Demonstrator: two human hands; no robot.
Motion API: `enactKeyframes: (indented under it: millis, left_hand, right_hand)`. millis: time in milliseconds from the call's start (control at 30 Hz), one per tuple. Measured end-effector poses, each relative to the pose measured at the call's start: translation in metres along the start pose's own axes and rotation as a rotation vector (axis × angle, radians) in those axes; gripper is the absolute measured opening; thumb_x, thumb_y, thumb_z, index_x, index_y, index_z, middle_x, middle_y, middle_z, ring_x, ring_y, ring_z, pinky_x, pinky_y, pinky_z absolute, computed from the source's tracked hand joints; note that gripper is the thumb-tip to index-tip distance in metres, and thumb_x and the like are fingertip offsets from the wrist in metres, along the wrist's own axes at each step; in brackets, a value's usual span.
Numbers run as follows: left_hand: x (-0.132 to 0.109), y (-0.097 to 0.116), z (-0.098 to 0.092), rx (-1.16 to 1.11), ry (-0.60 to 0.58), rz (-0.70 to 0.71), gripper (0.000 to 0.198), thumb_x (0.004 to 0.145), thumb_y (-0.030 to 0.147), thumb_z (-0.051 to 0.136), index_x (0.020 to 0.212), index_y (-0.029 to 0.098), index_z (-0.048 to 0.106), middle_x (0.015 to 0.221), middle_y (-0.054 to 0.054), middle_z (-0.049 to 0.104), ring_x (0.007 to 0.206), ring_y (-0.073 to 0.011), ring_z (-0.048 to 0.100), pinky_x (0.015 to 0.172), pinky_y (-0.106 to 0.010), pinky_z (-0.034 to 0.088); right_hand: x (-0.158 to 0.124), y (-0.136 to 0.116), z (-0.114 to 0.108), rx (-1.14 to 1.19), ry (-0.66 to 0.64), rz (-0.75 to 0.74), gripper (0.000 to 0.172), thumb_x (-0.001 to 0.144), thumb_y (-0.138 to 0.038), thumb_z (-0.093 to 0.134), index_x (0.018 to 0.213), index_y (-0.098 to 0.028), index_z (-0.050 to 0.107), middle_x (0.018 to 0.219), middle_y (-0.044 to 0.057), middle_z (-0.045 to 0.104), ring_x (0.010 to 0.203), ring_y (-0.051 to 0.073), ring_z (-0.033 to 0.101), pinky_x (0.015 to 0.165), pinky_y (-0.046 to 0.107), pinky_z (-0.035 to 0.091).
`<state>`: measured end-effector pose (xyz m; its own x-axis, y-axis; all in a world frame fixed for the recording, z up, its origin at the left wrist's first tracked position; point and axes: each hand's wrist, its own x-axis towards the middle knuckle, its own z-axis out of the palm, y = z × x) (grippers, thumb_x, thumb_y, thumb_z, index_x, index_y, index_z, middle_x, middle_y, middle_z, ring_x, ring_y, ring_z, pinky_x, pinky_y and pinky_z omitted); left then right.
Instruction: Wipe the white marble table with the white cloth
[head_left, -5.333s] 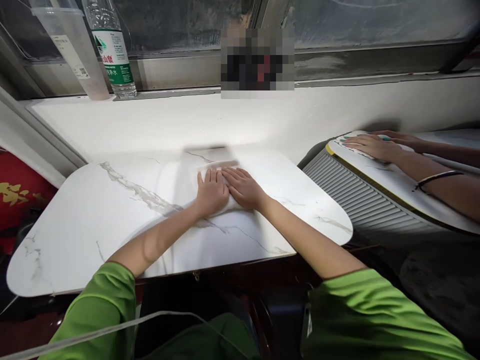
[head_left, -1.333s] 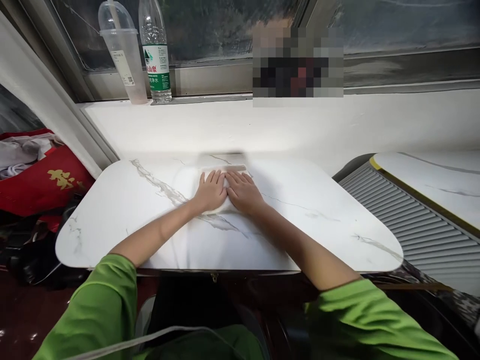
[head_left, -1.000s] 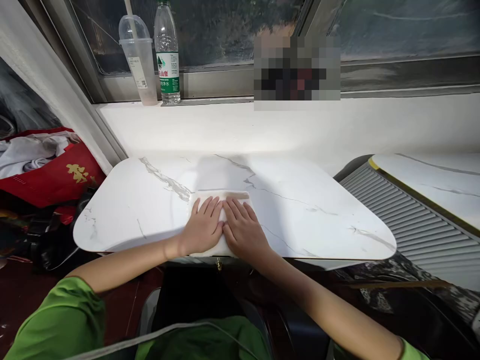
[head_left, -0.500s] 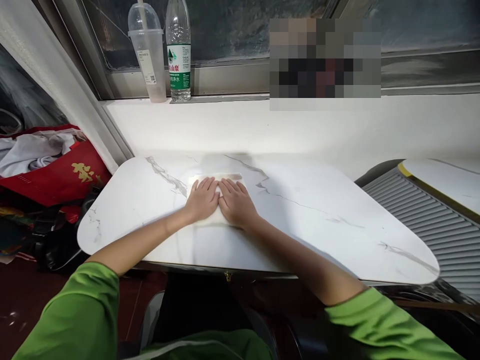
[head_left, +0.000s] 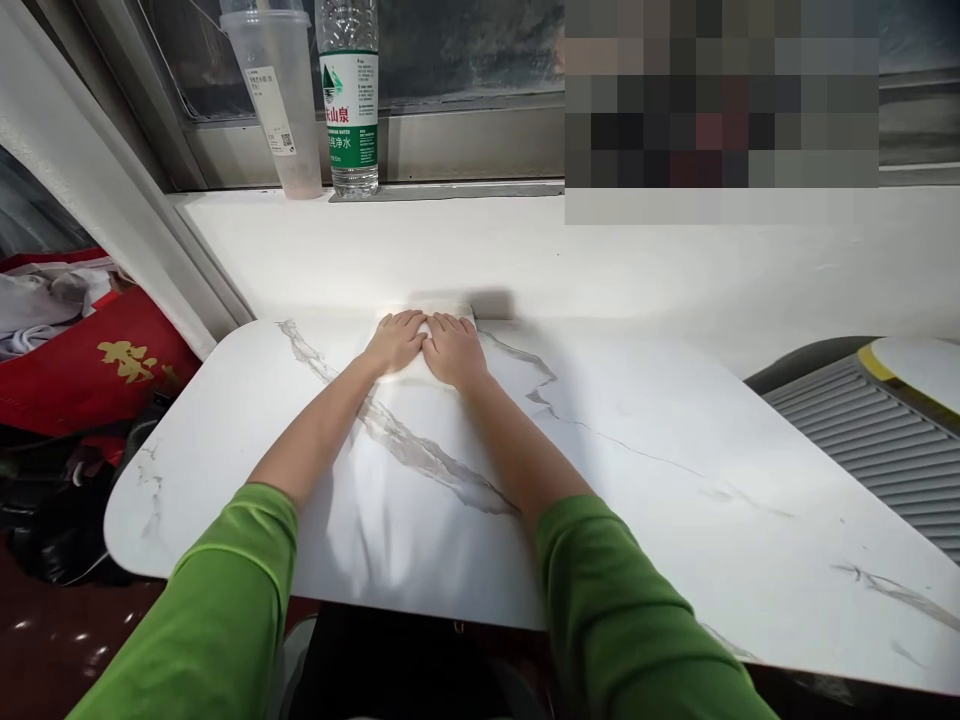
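A folded white cloth (head_left: 409, 374) lies at the far edge of the white marble table (head_left: 637, 480), close to the white sill. Both my hands rest on it side by side. My left hand (head_left: 396, 340) lies flat on its left half, fingers stretched forward. My right hand (head_left: 452, 348) presses its right half, thumb touching the left hand. Most of the cloth is hidden under my palms. Green sleeves cover my upper arms.
A clear plastic cup (head_left: 274, 95) and a water bottle with a green label (head_left: 349, 100) stand on the window ledge at the back left. A red bag (head_left: 112, 360) sits on the left. A grey ribbed panel (head_left: 862, 420) and another tabletop (head_left: 919, 365) lie at right.
Both hands slid the cloth back and forth: pulled to the near edge, then pushed away to the far edge by the sill. A person's hands at right, seen earliest, are out of view.
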<state>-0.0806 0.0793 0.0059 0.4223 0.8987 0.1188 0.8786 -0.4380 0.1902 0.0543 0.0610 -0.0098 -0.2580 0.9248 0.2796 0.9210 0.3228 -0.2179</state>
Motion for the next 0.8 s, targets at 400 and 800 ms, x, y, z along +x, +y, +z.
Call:
enactKeyframes:
  millis: [400, 800]
  left_hand:
    - [-0.016, 0.008, 0.0, 0.003, -0.003, -0.05, 0.05, 0.101, 0.024, 0.029, 0.149, 0.012, 0.038, 0.16, -0.01, 0.036, 0.149, -0.0213, 0.029, 0.124, -0.046, 0.016]
    - [-0.134, 0.043, -0.002, 0.027, 0.007, 0.016, 0.05, 0.101, 0.026, 0.03, 0.148, 0.011, 0.039, 0.159, -0.013, 0.038, 0.148, -0.0243, 0.03, 0.124, -0.049, 0.018]
  right_hand:
    - [-0.01, 0.0, 0.003, -0.008, 0.03, -0.041, 0.053, 0.095, -0.019, 0.029, 0.141, -0.004, 0.05, 0.151, 0.016, 0.049, 0.141, 0.027, 0.04, 0.118, 0.047, 0.025]
    - [-0.124, -0.05, -0.017, -0.02, 0.042, -0.073, 0.054, 0.095, -0.021, 0.031, 0.142, -0.002, 0.049, 0.15, 0.019, 0.049, 0.141, 0.029, 0.042, 0.118, 0.048, 0.027]
